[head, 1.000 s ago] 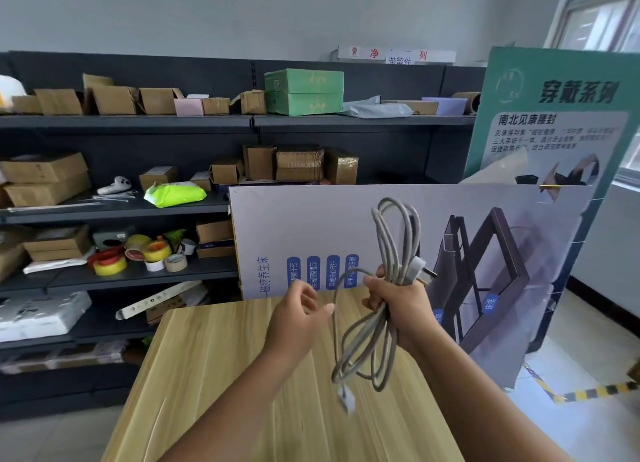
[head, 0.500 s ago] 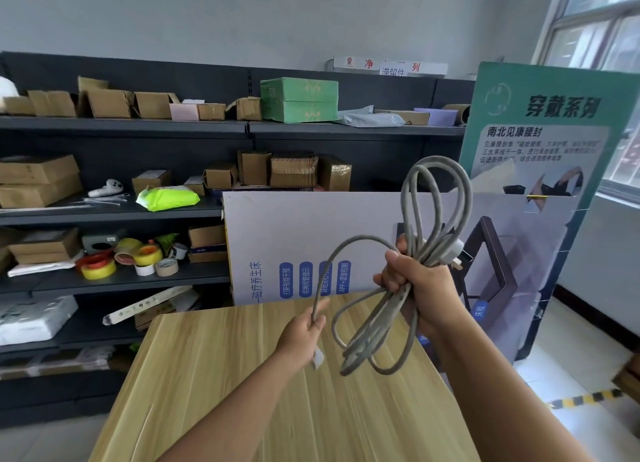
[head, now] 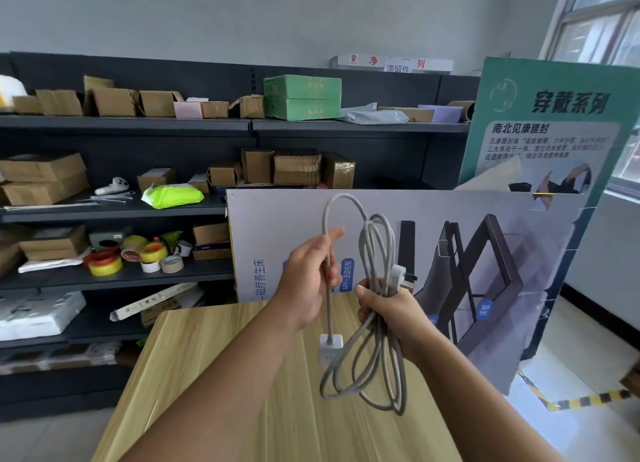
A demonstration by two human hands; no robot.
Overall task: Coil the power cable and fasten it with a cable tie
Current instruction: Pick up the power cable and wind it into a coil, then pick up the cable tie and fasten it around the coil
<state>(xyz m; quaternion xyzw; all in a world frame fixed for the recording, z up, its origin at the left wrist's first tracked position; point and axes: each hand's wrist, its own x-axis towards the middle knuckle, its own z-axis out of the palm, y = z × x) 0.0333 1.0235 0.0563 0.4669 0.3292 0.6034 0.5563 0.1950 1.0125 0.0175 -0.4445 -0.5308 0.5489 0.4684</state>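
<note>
step: coiling, last loop | my left hand (head: 304,285) grip closed on the free tail of the power cable (head: 375,253), socket end (head: 330,344) dangling over the counter (head: 214,375) | my right hand (head: 391,309) grip clenched round the bundled loops, plug (head: 401,274) poking out | next: I fold the tail into the bundle, then need a tie; none in hand

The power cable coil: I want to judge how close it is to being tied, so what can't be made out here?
Head view only:
- Loop count: the power cable strands overlap and vanish inside the right hand.
- Plug: partly covered by strands and the right hand.
- Cable tie: none identifiable; thin white strips on the shelf are too small to tell.
- Left hand: palm faces away, hiding its grip.
</note>
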